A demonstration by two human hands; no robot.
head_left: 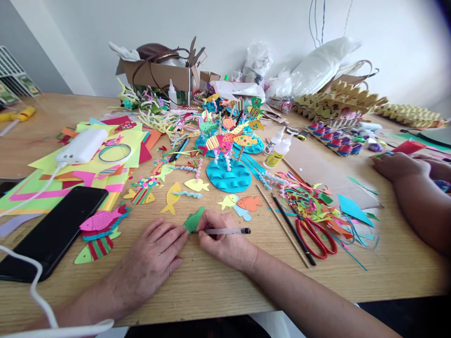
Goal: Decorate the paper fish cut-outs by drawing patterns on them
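A green paper fish [194, 219] lies on the table in front of me. My right hand [220, 237] is closed around a clear-barrelled pen [229, 231], its tip against the fish's lower edge. My left hand [160, 246] lies flat, fingers stretched out, fingertips at the fish's left edge. Just beyond are a yellow paper fish [171, 199] with a blue curled strip, and an orange paper fish [248, 203] beside a pale yellow one. Left of my left hand sit a pink paper fish [100, 220] and a striped green one [94, 251].
Red-handled scissors [315, 238], a black pencil [294, 230] and a thin stick [282, 225] lie right, near paper scraps. A black phone [52, 234] and white power bank [81, 145] are left. Glue bottles [276, 155] stand behind. Another person's hand [401, 166] is at right.
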